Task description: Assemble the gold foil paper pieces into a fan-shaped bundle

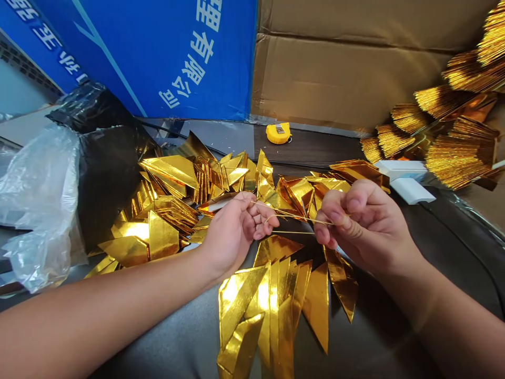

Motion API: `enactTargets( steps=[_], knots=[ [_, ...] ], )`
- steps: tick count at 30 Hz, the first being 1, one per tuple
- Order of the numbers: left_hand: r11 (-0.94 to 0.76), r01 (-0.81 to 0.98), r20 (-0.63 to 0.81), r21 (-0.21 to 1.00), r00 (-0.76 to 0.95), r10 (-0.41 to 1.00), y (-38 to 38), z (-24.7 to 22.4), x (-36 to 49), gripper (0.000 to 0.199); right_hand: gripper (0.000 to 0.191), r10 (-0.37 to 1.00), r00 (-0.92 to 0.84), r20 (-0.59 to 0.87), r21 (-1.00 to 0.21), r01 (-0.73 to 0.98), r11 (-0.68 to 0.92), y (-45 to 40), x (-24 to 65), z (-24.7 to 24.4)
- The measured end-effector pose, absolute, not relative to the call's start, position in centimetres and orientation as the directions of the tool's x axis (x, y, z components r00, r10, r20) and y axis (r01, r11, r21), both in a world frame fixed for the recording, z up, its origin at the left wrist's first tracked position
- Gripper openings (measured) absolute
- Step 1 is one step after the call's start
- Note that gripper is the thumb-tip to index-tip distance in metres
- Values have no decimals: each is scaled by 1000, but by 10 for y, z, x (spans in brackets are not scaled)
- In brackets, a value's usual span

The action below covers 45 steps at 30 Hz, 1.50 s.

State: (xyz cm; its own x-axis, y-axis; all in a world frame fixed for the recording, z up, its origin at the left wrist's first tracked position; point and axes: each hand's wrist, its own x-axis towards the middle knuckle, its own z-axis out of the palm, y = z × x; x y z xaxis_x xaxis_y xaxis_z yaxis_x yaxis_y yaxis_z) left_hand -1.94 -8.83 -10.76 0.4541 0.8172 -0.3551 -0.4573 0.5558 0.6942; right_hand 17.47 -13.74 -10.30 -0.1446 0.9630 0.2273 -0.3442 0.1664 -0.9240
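A thin golden cord [295, 216] runs in several strands between my two hands. My left hand [246, 223], at the middle, has its fingers curled round the cord's left end. My right hand [355, 221] pinches the right end between thumb and fingers. Just below and between the hands, a fan of folded gold foil pieces [272, 305] lies on the dark surface. Behind my left hand is a pile of gold foil pieces [165, 210], which stretches across to the right behind both hands.
Blue box [158, 52] and brown cardboard [315, 79] stand at the back. A yellow tape measure [278, 133] sits before them. Black and clear plastic bags [43, 195] are at the left. Pleated gold fans [457, 152] and a white device [410, 184] with a cable are at the right.
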Motion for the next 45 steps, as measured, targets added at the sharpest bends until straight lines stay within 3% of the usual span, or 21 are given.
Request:
enactTargets(
  steps=[31, 45],
  knots=[
    [535, -438, -321, 722, 473, 820, -86, -111, -20, 17, 23, 977, -115, 178, -921, -368, 125, -137, 176, -103],
    [486, -370, -164, 792, 637, 753, -97, -121, -23, 14, 17, 974, -166, 153, -946, -309, 96, -138, 165, -116]
  ],
)
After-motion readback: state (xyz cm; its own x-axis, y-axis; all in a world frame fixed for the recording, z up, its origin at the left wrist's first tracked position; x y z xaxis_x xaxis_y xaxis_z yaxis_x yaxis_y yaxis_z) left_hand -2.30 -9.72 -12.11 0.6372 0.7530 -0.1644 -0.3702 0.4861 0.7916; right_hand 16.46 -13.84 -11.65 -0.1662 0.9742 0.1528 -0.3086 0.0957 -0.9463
